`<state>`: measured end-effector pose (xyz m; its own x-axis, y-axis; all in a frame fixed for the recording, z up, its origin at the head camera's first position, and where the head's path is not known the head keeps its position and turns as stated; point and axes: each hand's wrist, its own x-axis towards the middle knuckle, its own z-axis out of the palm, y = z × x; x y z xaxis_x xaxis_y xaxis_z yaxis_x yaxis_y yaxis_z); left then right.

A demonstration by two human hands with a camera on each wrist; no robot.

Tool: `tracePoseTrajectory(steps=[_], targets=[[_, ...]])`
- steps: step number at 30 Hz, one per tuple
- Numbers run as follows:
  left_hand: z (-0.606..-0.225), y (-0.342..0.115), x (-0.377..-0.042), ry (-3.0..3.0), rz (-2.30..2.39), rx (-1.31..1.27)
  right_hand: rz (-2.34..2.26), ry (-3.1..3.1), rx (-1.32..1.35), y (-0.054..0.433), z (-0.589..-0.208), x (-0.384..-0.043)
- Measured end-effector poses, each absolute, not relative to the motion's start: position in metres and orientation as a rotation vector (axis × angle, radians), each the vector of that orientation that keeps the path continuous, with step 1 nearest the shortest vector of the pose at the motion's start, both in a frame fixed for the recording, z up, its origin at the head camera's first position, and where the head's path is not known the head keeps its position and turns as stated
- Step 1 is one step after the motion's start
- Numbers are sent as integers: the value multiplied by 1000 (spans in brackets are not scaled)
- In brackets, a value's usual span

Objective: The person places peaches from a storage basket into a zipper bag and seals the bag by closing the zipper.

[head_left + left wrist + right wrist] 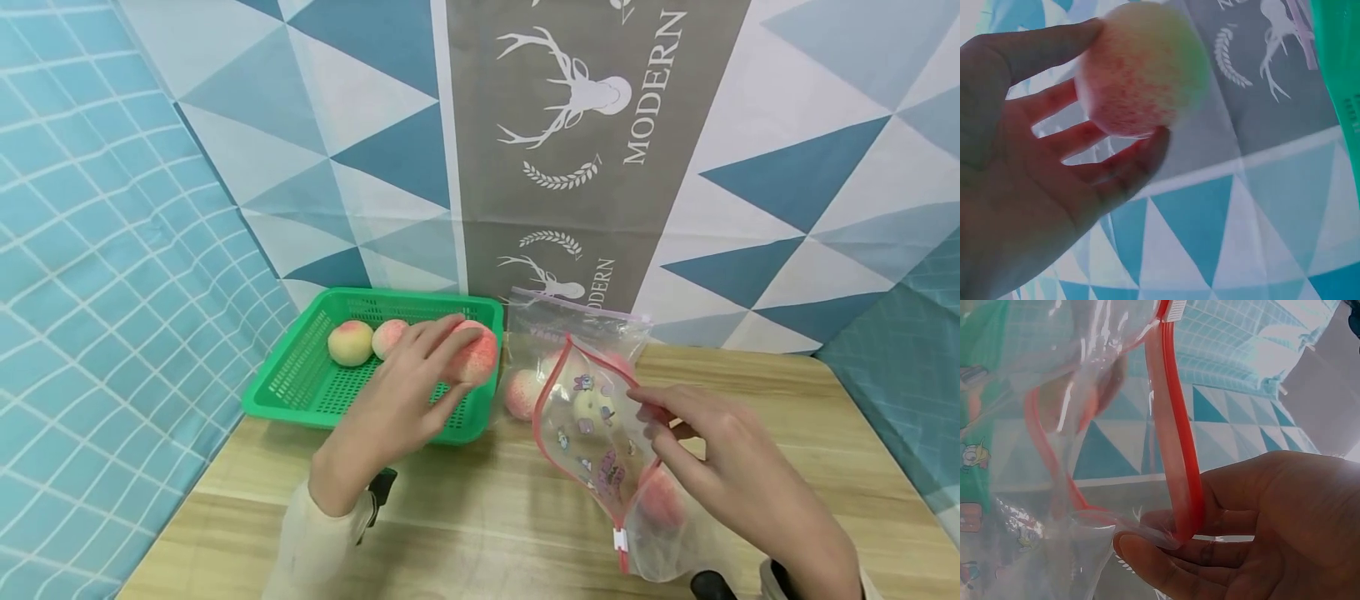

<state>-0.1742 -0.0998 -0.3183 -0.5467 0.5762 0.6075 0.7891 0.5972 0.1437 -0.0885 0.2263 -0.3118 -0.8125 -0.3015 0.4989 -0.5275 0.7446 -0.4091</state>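
My left hand (397, 400) grips a pink-and-cream peach (474, 354) over the right side of the green basket (300, 408). In the left wrist view thumb and fingertips curl round this peach (1141, 69). My right hand (720, 458) pinches the red-edged mouth of a clear zip bag (551, 450) printed with small cartoon figures. The bag's mouth gapes, and a white slider (620, 540) sits at its near end. Through the right wrist view, the red zip strip (1179, 444) passes between my right thumb and fingers. A peach (660, 497) shows through the bag's near right side.
Two peaches lie in the basket, one yellowish (350, 342) and one pinker (388, 337). Behind the zip bag is another clear bag (585, 321) with a pale lilac edge, and a peach (525, 393) shows there. A patterned cloth backdrop (390, 150) rises behind the wooden table (787, 433).
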Motion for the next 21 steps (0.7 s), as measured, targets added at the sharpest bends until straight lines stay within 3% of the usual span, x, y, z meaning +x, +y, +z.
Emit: tracePoseTrajectory(steps=[12, 21], targets=[[-323, -53, -141, -2161, -524, -1304, 762, -2524, 676, 220, -314, -90], [-337, -38, -137, -2201, -407, -1330, 731, -2487, 659, 221, -314, -89]])
